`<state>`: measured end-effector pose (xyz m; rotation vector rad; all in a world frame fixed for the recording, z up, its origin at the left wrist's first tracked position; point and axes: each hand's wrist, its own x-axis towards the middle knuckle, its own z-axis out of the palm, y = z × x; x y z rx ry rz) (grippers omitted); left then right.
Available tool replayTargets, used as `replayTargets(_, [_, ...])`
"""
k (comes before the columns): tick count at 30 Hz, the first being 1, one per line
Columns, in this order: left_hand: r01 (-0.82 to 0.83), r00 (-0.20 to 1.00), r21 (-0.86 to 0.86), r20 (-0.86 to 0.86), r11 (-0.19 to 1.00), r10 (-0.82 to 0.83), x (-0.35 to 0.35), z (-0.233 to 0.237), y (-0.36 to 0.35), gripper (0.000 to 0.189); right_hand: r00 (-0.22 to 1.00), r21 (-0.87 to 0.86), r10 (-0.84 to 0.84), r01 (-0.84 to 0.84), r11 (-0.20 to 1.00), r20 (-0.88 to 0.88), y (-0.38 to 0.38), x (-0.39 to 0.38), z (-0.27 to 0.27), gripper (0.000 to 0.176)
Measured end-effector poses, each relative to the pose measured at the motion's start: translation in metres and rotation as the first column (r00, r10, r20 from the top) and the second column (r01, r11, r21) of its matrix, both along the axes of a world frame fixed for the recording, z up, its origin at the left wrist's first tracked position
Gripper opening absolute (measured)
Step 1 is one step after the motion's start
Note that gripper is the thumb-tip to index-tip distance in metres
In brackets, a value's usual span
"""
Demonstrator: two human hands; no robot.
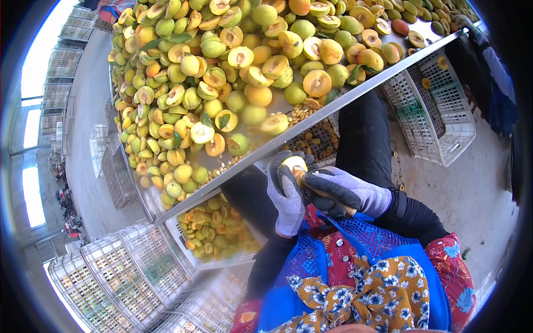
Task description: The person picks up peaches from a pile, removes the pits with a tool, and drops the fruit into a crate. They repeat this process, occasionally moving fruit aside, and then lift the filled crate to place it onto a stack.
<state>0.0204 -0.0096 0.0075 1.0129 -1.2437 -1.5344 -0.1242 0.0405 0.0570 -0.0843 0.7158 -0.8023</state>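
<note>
— Where's the fruit (pixel 294 164)?
— Just below the counter (pixel 355 94) edge, clasped in the gloved left hand (pixel 287 200).
— And the right hand (pixel 344 191)?
— Beside it, closed round a knife (pixel 338 204), meeting the fruit from the right.

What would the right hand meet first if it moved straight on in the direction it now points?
Most likely the yellow fruit in the left hand: the right hand, gripping a wooden handle, points across at it from close by, though depth is unclear.
</note>
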Motion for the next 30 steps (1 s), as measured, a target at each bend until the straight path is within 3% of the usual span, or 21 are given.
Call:
replayTargets(3, [0.027,0.983,-0.042,0.183,0.999,-0.019,0.008,-0.017,-0.004,0.028,0.990,-0.051,0.053,-0.060,0.997,-0.131,0.003,-0.002,-0.005,0.035])
replayTargets(4, [0.044,0.978,0.007,0.204,0.999,-0.045,0.009,-0.019,-0.002,0.027,0.937,-0.130,0.050,-0.100,0.986,-0.346,0.004,0.004,-0.009,0.036])
replayTargets(7, [0.131,0.938,-0.039,0.329,0.991,-0.111,0.012,-0.017,-0.003,0.027,0.978,-0.008,0.102,-0.105,0.994,-0.183,0.006,0.000,-0.016,0.035])
replayTargets(8, [0.135,0.953,-0.068,0.282,0.988,-0.111,0.011,-0.011,-0.001,0.028,0.997,0.022,-0.006,0.004,1.000,0.073,0.013,0.000,-0.027,0.039])
replayTargets(9, [0.146,0.968,-0.028,0.208,0.989,-0.137,0.010,-0.009,-0.001,0.030,0.946,0.096,-0.001,-0.032,0.995,0.323,0.013,-0.003,-0.034,0.036])
replayTargets(11, [0.179,0.982,0.045,0.053,0.983,-0.181,0.007,-0.008,-0.004,0.034,0.660,0.187,-0.101,-0.061,0.980,0.744,0.013,-0.003,-0.052,0.036])
replayTargets(14, [0.340,0.924,0.001,0.186,0.940,-0.335,0.011,-0.013,-0.011,0.039,0.934,0.134,-0.058,0.011,0.991,0.352,0.019,-0.006,-0.043,0.040])
replayTargets(15, [0.403,0.891,-0.028,0.242,0.915,-0.385,0.013,-0.016,-0.011,0.040,0.849,0.152,-0.076,-0.005,0.988,0.523,0.021,-0.005,-0.050,0.040])
replayTargets(17, [0.308,0.951,0.227,-0.091,0.924,-0.294,0.011,-0.032,-0.004,0.041,0.589,0.172,-0.114,-0.044,0.984,0.800,0.023,-0.004,-0.064,0.041])
replayTargets(18, [0.277,0.950,0.357,-0.242,0.892,-0.198,0.011,-0.039,0.000,0.041,0.610,0.125,-0.102,0.005,0.992,0.786,0.024,-0.003,-0.062,0.040])
replayTargets(19, [0.218,0.976,0.096,-0.041,0.971,-0.215,0.013,-0.043,0.003,0.040,0.631,0.074,-0.087,0.047,0.996,0.771,0.024,-0.002,-0.057,0.040])
replayTargets(20, [0.194,0.973,-0.184,0.159,0.964,-0.166,0.013,-0.042,0.004,0.039,0.651,0.018,-0.070,0.085,0.996,0.756,0.023,-0.003,-0.050,0.039])
replayTargets(23, [-0.015,0.982,0.064,0.190,0.998,0.003,0.045,-0.022,-0.004,0.031,0.838,0.163,-0.239,0.181,0.970,0.491,0.020,-0.016,-0.034,0.043])
replayTargets(24, [-0.040,0.915,-0.008,0.402,0.999,0.040,0.064,-0.005,-0.011,0.026,0.878,0.108,-0.219,0.191,0.976,0.426,0.022,-0.020,-0.046,0.042])
replayTargets(25, [0.042,0.763,-0.121,0.644,0.992,0.046,0.088,0.003,-0.021,0.025,0.924,0.103,-0.204,0.180,0.978,0.322,0.023,-0.023,-0.056,0.040])
replayTargets(26, [0.123,0.524,-0.161,0.848,0.979,0.074,0.109,0.019,-0.026,0.033,0.957,0.097,-0.193,0.175,0.980,0.217,0.025,-0.023,-0.066,0.038])
replayTargets(27, [0.101,0.308,-0.251,0.928,0.963,0.209,0.124,0.023,-0.027,0.041,0.977,0.090,-0.182,0.172,0.981,0.109,0.023,-0.020,-0.069,0.037])
replayTargets(29, [0.026,0.023,-0.348,0.938,0.937,0.347,0.150,0.021,-0.047,0.050,0.982,0.066,-0.168,0.163,0.984,0.081,0.020,-0.015,-0.066,0.031])
replayTargets(30, [0.051,0.022,-0.392,0.920,0.918,0.392,0.161,0.012,-0.067,0.047,0.985,0.063,-0.166,0.163,0.985,0.053,0.018,-0.011,-0.067,0.031])
